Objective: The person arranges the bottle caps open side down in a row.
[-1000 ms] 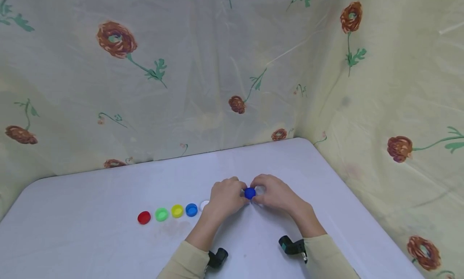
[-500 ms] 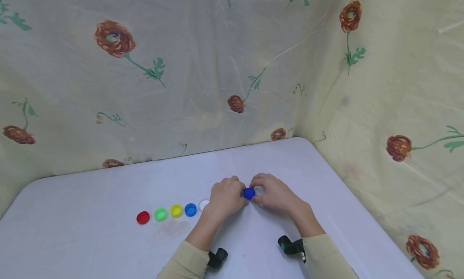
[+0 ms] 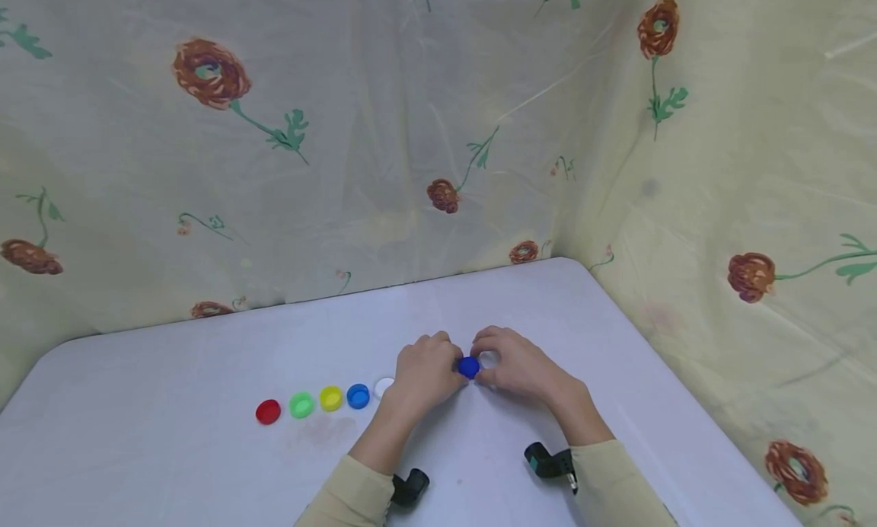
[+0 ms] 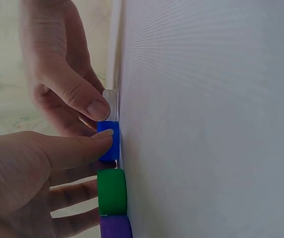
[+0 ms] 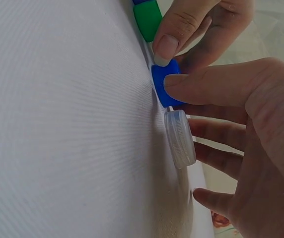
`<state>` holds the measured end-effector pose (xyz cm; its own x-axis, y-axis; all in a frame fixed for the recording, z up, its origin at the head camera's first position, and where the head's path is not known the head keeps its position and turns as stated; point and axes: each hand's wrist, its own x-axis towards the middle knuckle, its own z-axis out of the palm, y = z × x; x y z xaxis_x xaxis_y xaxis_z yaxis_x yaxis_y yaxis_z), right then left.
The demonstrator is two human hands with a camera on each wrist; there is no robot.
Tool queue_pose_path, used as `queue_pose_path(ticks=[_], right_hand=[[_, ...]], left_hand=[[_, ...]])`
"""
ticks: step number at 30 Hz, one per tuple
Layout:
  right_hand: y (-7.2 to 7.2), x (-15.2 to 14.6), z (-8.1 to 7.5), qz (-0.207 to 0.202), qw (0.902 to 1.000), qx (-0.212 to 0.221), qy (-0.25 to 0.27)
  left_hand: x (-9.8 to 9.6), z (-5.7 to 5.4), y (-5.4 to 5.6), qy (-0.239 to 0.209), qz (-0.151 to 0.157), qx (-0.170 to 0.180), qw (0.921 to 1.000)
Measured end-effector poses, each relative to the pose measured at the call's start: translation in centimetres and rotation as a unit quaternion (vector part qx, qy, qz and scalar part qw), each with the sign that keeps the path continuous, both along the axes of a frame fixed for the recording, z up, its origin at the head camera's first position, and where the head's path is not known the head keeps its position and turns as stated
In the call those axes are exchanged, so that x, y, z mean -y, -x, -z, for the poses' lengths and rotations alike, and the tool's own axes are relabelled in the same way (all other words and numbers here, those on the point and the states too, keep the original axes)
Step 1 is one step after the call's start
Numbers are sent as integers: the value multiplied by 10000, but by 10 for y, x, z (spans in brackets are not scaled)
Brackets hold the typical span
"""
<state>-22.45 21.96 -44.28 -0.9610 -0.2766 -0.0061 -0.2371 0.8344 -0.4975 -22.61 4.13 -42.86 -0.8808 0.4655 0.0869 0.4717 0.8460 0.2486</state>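
both hands meet over the dark blue cap (image 3: 469, 367) near the middle of the white counter (image 3: 617, 344), and the step in hand looks like setting this cap into a line of caps. the left hand (image 3: 426, 372) has its thumb tip laid on the cap's side, and the right hand (image 3: 522, 367) presses its own thumb against the cap too, so the cap is pinched lightly between the two thumbs while it sits on the counter. in the left wrist view the dark blue cap (image 4: 108, 140) lies flat on the surface with a green cap (image 4: 112, 192) just beside it and a purple cap (image 4: 115, 228) after that. in the right wrist view a clear cap (image 5: 180, 139) stands just on the other side of the dark blue cap (image 5: 166, 89), under the right hand's loosely curled fingers (image 5: 216, 163), which hold nothing else that i can make out

further to the left on the counter a row runs red cap (image 3: 268, 411), light green cap (image 3: 301, 404), yellow cap (image 3: 331, 397), blue cap (image 3: 358, 395), white cap (image 3: 384, 387), the last partly hidden by the left hand

my judgement is that the next move calls for nudging the dark blue cap flush and level with its neighbours, then lifting both thumbs straight off so nothing skids on the smooth surface
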Motion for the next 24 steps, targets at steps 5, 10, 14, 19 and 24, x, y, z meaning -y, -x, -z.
queue_pose_path(ticks=[5, 10, 14, 19, 24], right_hand=[[-1, 1, -1, -7, 10000, -9, -40], [-2, 2, -2, -67, 9999, -67, -37], [-3, 3, -3, -58, 10000, -64, 39], [-4, 4, -2, -16, 9998, -21, 173], [-5, 4, -1, -17, 9998, 21, 206]], left_hand=[[1, 0, -1, 3, 3, 8, 10000], [2, -1, -1, -25, 22, 10, 10000], [3, -1, -2, -57, 21, 41, 10000], [5, -1, -2, -89, -8, 111, 9999], [8, 0, -2, -110, -71, 234, 9996]])
